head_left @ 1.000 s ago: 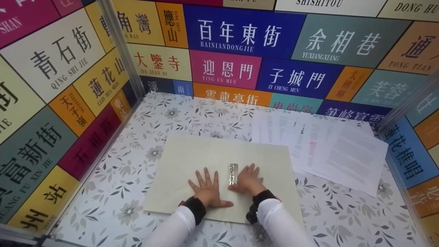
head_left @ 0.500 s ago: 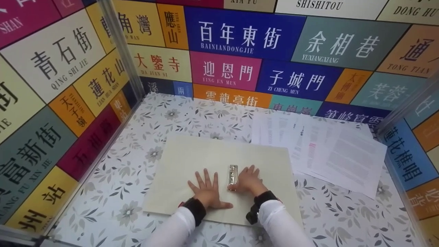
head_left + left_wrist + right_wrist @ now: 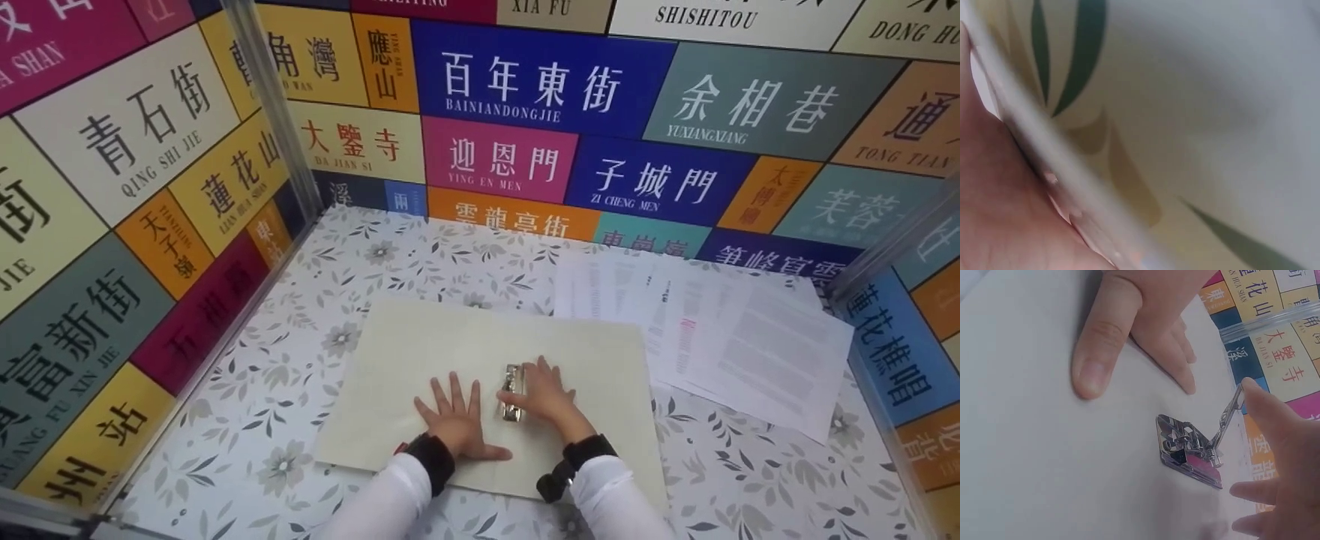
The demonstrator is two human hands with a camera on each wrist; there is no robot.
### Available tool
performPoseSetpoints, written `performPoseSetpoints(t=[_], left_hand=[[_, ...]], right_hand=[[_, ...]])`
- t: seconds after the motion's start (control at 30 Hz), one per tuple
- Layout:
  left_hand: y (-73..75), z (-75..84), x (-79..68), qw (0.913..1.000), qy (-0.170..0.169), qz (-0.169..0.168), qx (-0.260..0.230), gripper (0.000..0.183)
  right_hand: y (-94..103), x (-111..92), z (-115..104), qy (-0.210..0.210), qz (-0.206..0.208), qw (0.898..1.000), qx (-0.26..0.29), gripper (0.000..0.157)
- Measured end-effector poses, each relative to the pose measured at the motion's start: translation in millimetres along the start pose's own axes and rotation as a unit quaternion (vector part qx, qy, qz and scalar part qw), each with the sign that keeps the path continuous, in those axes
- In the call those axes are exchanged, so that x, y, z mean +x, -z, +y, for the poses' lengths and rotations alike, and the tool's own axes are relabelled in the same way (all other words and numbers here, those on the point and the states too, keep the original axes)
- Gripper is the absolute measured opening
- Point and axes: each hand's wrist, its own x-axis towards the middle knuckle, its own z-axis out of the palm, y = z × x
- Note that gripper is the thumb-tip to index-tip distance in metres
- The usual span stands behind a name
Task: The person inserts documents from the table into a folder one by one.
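A cream folder or board sheet lies spread on the table, with a shiny metal lever clip on it. My left hand presses flat on the folder left of the clip, fingers spread and thumb pointing right. My right hand is at the clip's right side, its thumb reaching over it. In the right wrist view, the clip's metal lever stands raised, touched by a digit of my right hand; the other fingers are straight. The left wrist view shows part of my left hand beside a blurred pale edge.
Several printed paper sheets are fanned out at the back right, close to the folder. The table has a leaf-and-flower cover. Panels with coloured lettered blocks enclose it at the back, left and right.
My right thumb has moved up from the clip's near end to across its middle. The left hand has stayed pressed on the folder. The head view has shifted slightly.
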Motion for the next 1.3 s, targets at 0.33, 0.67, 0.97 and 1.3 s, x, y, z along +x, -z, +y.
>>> performPoseSetpoints(t=[0.33,0.67,0.97,1.3], left_hand=[[-7.5,-0.5,9.1,0.9999,0.009,-0.005,0.010,0.136],[-12.6,-2.9,14.6,1.0000,0.001,-0.003,-0.009,0.135],[-11.7,-2.9,11.4,1.0000,0.003,0.001,-0.005,0.135],[-13.5,-3.4,14.7,1.0000,0.005,0.006,0.003,0.135]], right_hand=[[0.6,-1.1,-8.9,0.106,0.022,0.994,0.001,0.058],[0.3,-5.3,-14.9,0.189,0.005,0.982,-0.026,0.031],[6.2,-7.8,-19.7,0.219,-0.012,0.973,-0.066,0.029],[16.0,11.3,-27.6,0.186,0.065,0.980,-0.031,0.014]])
